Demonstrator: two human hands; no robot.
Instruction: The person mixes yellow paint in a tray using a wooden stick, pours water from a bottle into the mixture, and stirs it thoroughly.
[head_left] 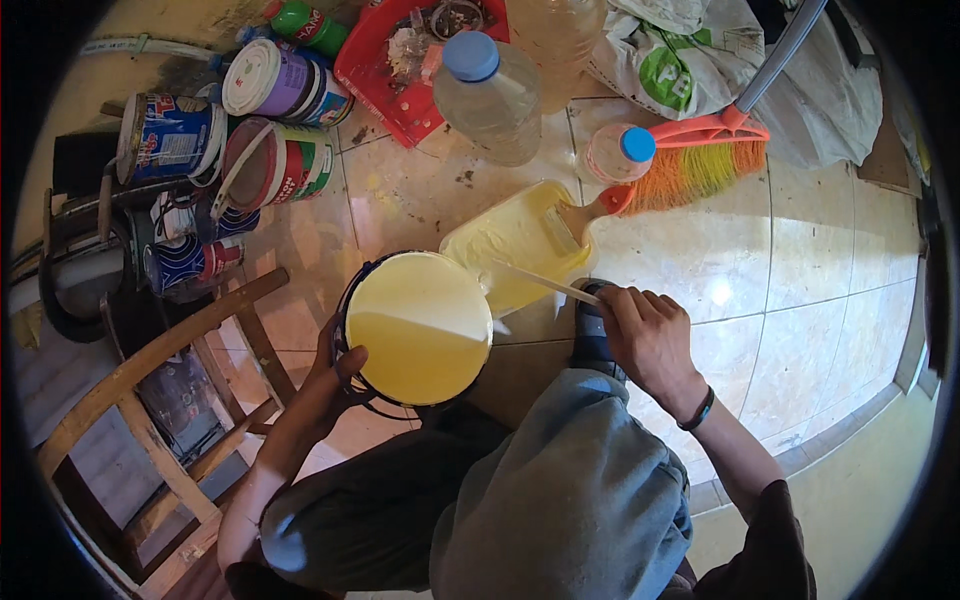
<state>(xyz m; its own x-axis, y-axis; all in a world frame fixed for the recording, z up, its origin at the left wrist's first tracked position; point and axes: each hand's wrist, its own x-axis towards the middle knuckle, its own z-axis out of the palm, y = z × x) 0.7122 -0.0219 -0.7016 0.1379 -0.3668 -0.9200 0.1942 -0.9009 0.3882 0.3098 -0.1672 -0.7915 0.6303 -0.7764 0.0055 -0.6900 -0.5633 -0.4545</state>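
My left hand grips the side of a round bucket, its thumb over the rim. Smooth pale yellow paint fills the bucket, part of it in shadow. In my right hand is a thin pale stick, fingers closed round one end. The stick points left, and its far tip lies over a yellow paint-coated tray just beyond the bucket. Whether the tip touches the tray, I cannot tell. A red-ended handle rests at the tray's right end.
Several paint cans stand at the far left above a wooden chair. A red dustpan holds debris. Large clear bottle, small blue-capped bottle, orange broom and plastic bags line the far side of the tiled floor.
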